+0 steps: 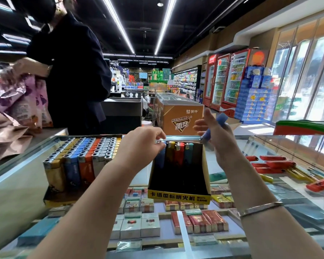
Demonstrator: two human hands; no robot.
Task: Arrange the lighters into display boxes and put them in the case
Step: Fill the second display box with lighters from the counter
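Left hand: your left hand [140,144] reaches over the back edge of the open display box [178,184]; its fingertips are curled onto the top of a dark blue lighter [160,156] standing at the left end of the row, pinching its metal cap.
Right hand: your right hand [219,139] is raised just right of the box, fingers loosely bent round a pale blue lighter [216,126] held tilted, its top up and away from you; a bracelet [260,208] circles that wrist.
Display box: black inside, yellow front strip with printed characters, resting on the glass counter [269,146]; only its back row is filled.
Row in box: upright lighters, dark blue, yellow, red, teal, side by side against the back wall.
Full box: a second display box [79,161] stands just to the left, packed with yellow, blue, orange and white lighters.
Loose lighters: red and yellow ones [275,165] lie flat on the glass to the right, well apart from the box.
Under the glass: cigarette packs [138,225] in rows.
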